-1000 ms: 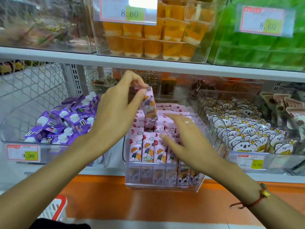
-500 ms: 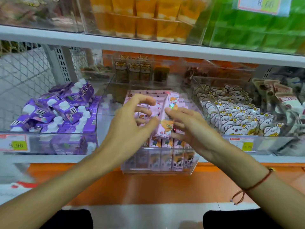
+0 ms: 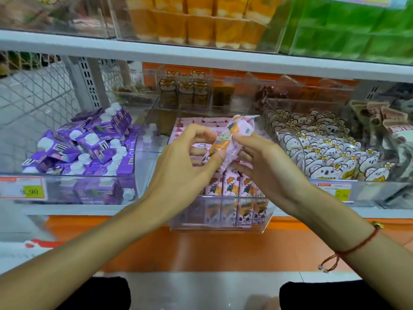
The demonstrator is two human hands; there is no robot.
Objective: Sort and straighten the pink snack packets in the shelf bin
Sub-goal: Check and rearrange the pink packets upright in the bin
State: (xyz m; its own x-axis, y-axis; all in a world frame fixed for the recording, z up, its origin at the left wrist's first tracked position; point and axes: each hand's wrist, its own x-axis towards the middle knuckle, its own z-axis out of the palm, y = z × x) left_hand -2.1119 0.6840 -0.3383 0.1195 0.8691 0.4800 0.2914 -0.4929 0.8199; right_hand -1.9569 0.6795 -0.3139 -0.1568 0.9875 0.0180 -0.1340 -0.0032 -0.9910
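A clear plastic bin [image 3: 219,223] on the middle shelf holds several pink snack packets [image 3: 231,186] standing in rows, printed with a cartoon child. One pink packet [image 3: 232,139] is lifted above the bin, tilted with its top toward the upper right. My left hand [image 3: 185,166] pinches its lower end with thumb and fingers. My right hand [image 3: 266,164] grips its right side, fingers curled round it. Both hands hide the middle rows of the bin.
A bin of purple capped cartons [image 3: 85,151] stands to the left, with a price tag [image 3: 22,191]. A bin of white bear packets [image 3: 333,153] is on the right. Orange cups [image 3: 201,21] and green packs [image 3: 348,30] fill the shelf above.
The packet, first held high by my left hand alone, came down between both hands; my right hand left the bin's rows and took hold of it. The view shifted downward.
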